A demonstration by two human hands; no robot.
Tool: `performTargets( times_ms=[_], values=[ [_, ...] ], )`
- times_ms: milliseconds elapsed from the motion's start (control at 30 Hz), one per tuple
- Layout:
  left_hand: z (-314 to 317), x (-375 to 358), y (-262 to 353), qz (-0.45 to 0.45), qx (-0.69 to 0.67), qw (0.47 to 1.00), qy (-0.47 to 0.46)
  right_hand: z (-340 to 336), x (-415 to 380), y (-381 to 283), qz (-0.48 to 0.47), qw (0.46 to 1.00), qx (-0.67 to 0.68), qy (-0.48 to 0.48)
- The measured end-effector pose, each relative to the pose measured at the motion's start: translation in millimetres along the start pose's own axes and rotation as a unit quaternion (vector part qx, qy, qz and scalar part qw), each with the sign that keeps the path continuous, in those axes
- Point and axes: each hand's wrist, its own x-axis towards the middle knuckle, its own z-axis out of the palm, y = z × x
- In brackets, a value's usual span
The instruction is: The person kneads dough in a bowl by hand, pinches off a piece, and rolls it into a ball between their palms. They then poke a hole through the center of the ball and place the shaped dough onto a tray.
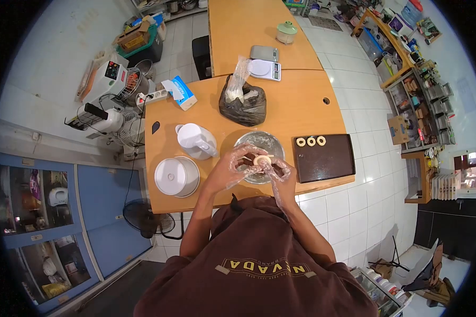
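Observation:
Both hands wear clear plastic gloves and meet over a metal bowl (274, 141) with whitish residue on its inner wall. Between them is a small pale dough ring (261, 160). My left hand (235, 168) grips the ring from the left with curled fingers. From the right, my right hand (281, 178) closes on the same ring, fingers at its edge. Right of the bowl lies a dark baking tray (325, 164); several similar dough rings (311, 141) sit in a row along its far edge.
A white pitcher (197, 141) and a white lidded container (176, 177) stand left of the bowl. Beyond it are a black plastic bag (242, 111), a white kitchen scale (265, 69), a blue box (183, 94) and a green-lidded jar (286, 33). A power strip (152, 97) lies at the left edge.

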Motion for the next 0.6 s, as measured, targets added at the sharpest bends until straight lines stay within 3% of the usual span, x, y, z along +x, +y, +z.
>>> performTargets(
  times_ms=[200, 400, 600],
  values=[
    [-5, -4, 3, -0.029, 0.009, 1.000, -0.002, -4, 2, -5, 0.020, 0.999, -0.025, -0.039],
    [0, -3, 1, 0.016, 0.015, 0.999, 0.029, 7, 2, -4, 0.008, 1.000, 0.020, 0.003],
    [-10, 1, -2, 0.010, 0.050, 0.999, -0.011, 2, 7, -14, 0.032, 0.999, -0.009, -0.036]
  ],
)
